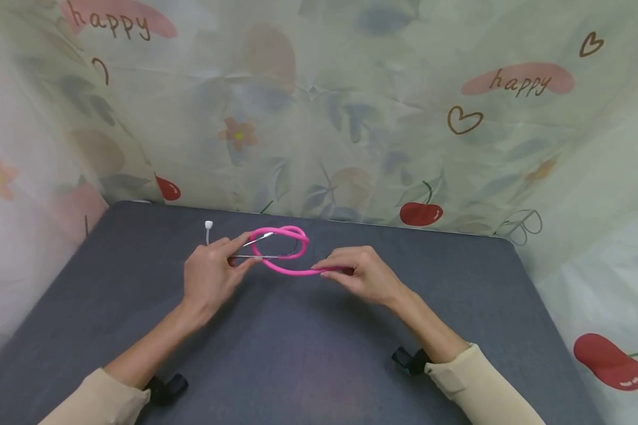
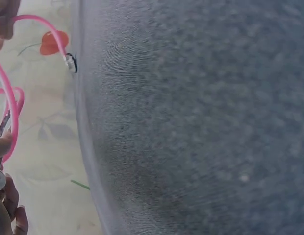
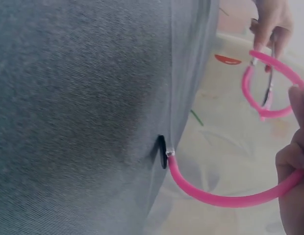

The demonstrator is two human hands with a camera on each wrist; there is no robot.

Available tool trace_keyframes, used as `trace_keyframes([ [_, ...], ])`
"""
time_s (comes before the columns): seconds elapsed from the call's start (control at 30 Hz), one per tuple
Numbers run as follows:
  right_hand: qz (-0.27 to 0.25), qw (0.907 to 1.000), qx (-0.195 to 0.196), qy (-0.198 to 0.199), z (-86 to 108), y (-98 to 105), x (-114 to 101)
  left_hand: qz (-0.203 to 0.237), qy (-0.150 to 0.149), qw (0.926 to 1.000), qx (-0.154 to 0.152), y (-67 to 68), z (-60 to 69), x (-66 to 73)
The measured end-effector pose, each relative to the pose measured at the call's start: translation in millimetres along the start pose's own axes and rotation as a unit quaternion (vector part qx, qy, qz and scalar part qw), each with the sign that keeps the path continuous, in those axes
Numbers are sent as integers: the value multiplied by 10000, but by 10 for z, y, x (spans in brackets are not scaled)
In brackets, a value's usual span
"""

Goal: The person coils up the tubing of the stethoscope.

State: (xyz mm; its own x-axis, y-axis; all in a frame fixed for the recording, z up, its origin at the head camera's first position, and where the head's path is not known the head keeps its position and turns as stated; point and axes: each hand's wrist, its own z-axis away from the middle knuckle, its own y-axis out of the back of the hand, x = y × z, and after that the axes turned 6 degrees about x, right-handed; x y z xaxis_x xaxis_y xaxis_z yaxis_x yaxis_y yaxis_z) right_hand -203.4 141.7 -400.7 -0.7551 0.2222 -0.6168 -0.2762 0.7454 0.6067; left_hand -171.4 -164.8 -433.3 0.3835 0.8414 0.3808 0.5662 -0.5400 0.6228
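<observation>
And there they were, two arms in play! The left forearm [image 1: 156, 342] slanted up from the lower left of the head view, and at its end, left of centre, was the left hand [image 1: 207, 274], locked in a grip, index finger and thumb stretched towards the middle with a gap between their tips. Opposite, the right forearm [image 1: 430, 324] angled in from the lower right, wrist bent inward, and the right hand [image 1: 361, 274] had its pinch on, just right of centre! In the right-wrist view, that same hand crowded the right edge.
</observation>
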Motion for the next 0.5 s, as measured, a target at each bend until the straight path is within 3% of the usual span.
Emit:
trace_keyframes([
  [0.27,-265,9990,-10,363,-83,43,-64,-185,-702,9967,-377,-41,64,43],
  [0.5,-429,9978,90,500,-176,49,-85,212,-1273,9897,-615,-92,110,63],
])
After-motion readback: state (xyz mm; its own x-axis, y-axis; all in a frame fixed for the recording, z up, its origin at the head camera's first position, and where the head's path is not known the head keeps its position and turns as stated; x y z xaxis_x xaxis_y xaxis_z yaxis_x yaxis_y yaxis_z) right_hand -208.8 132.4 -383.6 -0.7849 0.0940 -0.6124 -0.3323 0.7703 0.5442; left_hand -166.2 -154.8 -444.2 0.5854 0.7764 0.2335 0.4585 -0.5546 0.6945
